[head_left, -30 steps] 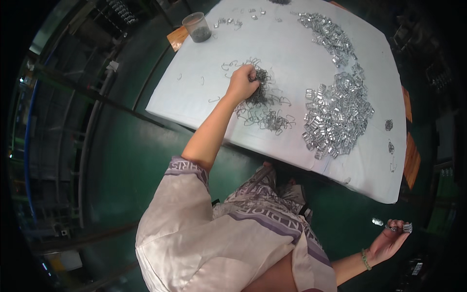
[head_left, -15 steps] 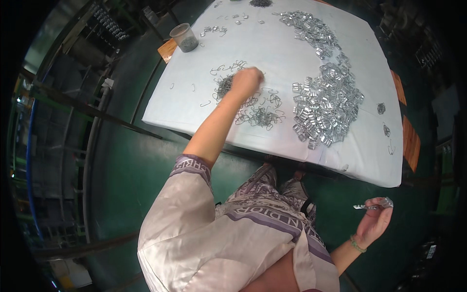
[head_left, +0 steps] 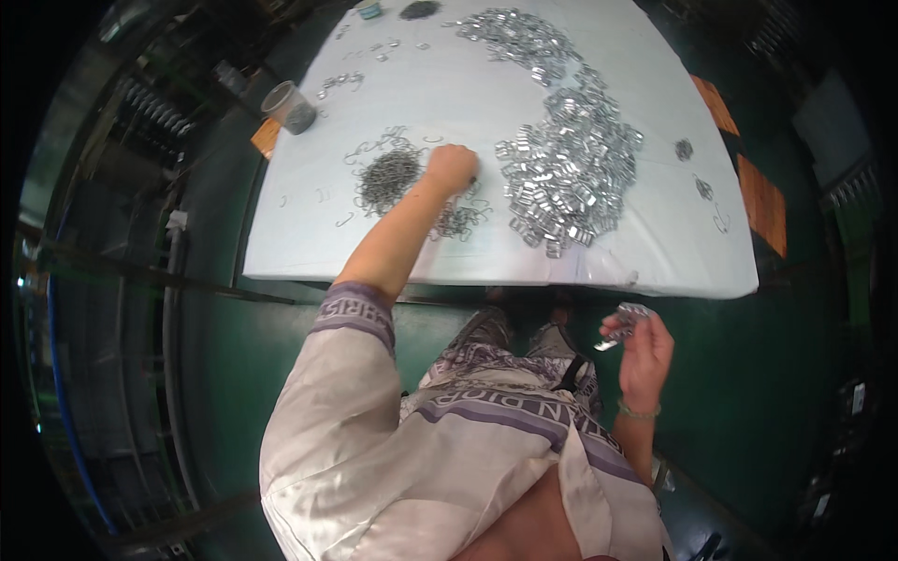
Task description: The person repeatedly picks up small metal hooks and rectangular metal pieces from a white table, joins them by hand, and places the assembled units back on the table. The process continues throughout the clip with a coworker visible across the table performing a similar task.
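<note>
My left hand, fingers curled closed, is at the table by the right side of a heap of thin bent wire hooks. Its fingertips are hidden, so I cannot make out what is in them. Loose hooks lie around it. Off the table's near edge, my right hand grips shiny ridged metal pieces between thumb and fingers. Similar silver pieces form a large pile to the right of my left hand, with a second cluster reaching toward the far side.
A clear plastic cup with grey contents stands at the table's left edge. A dark small heap and a light-blue container sit at the far end. Small wire bundles lie on the right. The white table has wooden pieces jutting out beside it.
My right hand has come up and inward, nearer the table edge, still with the metal pieces. My left hand has shifted slightly toward the silver pile, uncovering more of the hook heap. The view has shifted.
</note>
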A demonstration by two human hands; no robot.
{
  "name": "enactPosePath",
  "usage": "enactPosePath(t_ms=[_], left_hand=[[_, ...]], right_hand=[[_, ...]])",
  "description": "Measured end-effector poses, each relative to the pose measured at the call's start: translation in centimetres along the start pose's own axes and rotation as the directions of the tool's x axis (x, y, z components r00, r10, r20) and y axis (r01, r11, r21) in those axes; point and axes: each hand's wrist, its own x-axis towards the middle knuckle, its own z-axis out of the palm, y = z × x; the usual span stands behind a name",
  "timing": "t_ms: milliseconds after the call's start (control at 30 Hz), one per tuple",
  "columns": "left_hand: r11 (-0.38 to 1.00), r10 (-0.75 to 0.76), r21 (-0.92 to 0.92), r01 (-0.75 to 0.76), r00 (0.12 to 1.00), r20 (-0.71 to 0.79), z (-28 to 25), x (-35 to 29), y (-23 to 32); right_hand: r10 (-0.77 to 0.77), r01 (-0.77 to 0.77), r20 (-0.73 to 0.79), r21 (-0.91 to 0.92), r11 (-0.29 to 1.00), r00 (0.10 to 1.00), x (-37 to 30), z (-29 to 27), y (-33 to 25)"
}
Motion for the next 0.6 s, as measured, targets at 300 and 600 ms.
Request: enactPosePath(t_ms=[300, 600], left_hand=[[0.142, -0.107, -0.912, -0.385, 0.91, -0.401, -8.6, -12.9, 9.7], [0.141, -0.148, -0.908, -0.394, 0.899, -0.413, -8.3, -17.8, 14.7]], right_hand=[[0.053, -0.047, 0.061, -0.088, 0.995, 0.997, 0.3, 3.0, 2.9], [0.074, -0.038, 0.158, -0.221, 0.974, 0.985, 0.0, 5.0, 2.6]])
